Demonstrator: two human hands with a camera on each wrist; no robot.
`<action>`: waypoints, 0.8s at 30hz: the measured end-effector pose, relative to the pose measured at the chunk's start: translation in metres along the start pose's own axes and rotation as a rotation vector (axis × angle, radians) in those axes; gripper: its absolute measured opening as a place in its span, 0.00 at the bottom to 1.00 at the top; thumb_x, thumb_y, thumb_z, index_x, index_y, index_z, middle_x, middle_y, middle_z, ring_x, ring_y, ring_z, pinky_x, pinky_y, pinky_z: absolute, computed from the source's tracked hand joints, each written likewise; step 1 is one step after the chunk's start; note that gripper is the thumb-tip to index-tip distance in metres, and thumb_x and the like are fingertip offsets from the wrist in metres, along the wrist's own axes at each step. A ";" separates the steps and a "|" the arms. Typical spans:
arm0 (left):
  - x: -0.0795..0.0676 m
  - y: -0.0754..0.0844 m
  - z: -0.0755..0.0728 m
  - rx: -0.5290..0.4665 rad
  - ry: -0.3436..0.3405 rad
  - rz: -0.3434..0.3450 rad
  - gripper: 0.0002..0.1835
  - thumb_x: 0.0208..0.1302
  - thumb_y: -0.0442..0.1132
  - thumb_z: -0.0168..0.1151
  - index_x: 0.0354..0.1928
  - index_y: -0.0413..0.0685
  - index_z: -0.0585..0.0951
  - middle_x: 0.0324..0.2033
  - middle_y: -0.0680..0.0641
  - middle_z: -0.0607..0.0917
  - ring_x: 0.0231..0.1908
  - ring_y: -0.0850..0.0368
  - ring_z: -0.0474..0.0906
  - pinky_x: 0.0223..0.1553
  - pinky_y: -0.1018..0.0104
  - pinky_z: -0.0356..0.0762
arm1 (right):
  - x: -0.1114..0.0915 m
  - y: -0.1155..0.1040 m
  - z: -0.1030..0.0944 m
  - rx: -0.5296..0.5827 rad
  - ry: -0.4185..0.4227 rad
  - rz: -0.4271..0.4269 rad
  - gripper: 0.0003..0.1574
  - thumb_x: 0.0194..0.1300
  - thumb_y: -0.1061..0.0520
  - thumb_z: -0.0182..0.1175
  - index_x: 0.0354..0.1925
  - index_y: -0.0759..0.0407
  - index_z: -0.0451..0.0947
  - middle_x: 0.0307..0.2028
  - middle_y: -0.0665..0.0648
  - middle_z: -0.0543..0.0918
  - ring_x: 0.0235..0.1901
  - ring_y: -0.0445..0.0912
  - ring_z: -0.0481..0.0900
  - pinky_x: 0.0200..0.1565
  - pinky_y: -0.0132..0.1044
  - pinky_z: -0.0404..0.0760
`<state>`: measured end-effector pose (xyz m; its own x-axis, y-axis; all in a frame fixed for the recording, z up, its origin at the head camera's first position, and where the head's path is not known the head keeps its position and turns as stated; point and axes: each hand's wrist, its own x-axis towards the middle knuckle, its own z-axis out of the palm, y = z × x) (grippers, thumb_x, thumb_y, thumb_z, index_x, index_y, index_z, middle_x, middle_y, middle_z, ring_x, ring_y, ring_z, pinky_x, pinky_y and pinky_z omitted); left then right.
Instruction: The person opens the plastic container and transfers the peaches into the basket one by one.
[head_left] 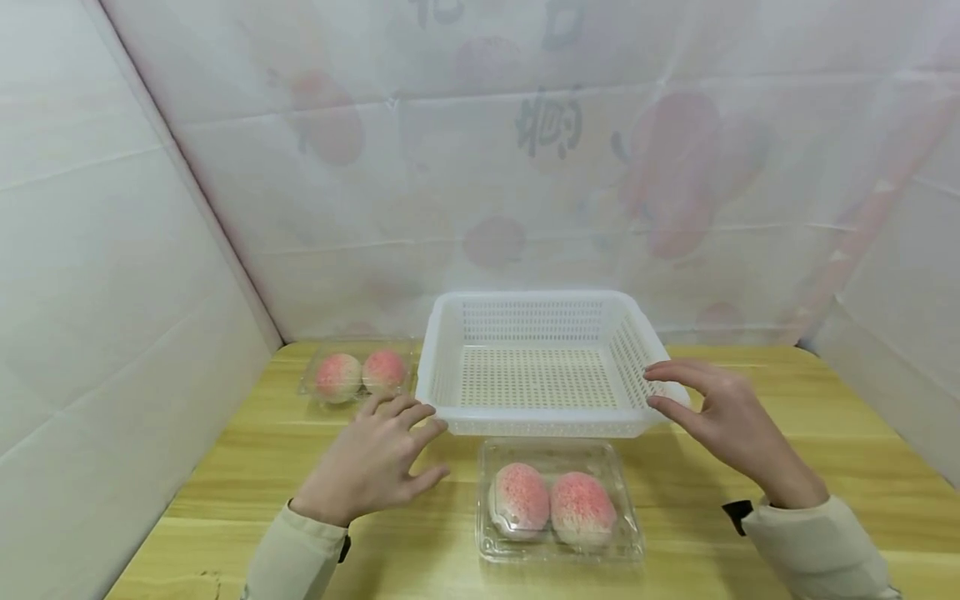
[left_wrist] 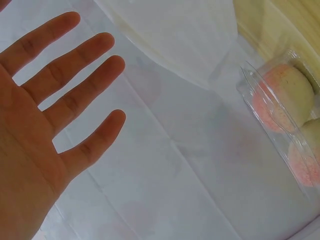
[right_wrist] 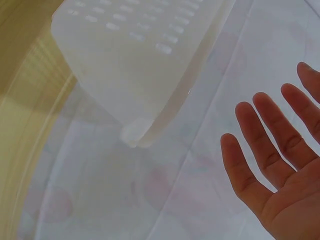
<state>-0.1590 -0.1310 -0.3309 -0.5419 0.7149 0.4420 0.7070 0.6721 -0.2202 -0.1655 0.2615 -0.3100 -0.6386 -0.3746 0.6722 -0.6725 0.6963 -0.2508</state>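
A white perforated plastic basket [head_left: 536, 423] stands near the back of the wooden table, with nothing in it. By its front left corner my left hand [head_left: 378, 458] hovers, fingers spread; in the left wrist view the palm [left_wrist: 25, 145] shows bare. My right hand [head_left: 723, 417] is at the basket's right front corner, thumb and fingers apart. The right wrist view has those fingers [right_wrist: 270, 150] extended, a gap from the basket wall [right_wrist: 120, 75]. In front of the basket lies a clear plastic clamshell box [head_left: 487, 548] with two pink-and-white peaches [head_left: 583, 510].
A second clear clamshell box [head_left: 408, 354] with two peaches [head_left: 338, 378] sits at the back left, beside the basket. White printed cloth [head_left: 495, 167] hangs behind the wooden table [head_left: 787, 433] and along both sides.
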 end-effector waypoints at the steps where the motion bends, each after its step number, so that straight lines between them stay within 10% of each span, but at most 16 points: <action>1: 0.000 0.002 0.000 0.003 0.007 0.009 0.22 0.53 0.59 0.59 0.43 0.53 0.80 0.42 0.48 0.82 0.45 0.50 0.75 0.50 0.49 0.68 | 0.000 -0.002 0.000 0.002 -0.003 -0.006 0.25 0.41 0.68 0.71 0.41 0.54 0.81 0.39 0.50 0.83 0.39 0.36 0.77 0.34 0.18 0.69; 24: 0.005 0.028 0.005 -0.027 -0.050 0.103 0.20 0.55 0.59 0.56 0.41 0.54 0.82 0.43 0.49 0.81 0.46 0.51 0.75 0.50 0.51 0.69 | -0.005 -0.018 0.011 0.119 -0.214 -0.233 0.25 0.46 0.64 0.69 0.45 0.51 0.78 0.42 0.48 0.80 0.42 0.42 0.78 0.36 0.19 0.73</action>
<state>-0.1440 -0.1077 -0.3394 -0.4876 0.7888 0.3742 0.7716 0.5899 -0.2381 -0.1544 0.2439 -0.3160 -0.5179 -0.6445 0.5625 -0.8407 0.5048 -0.1958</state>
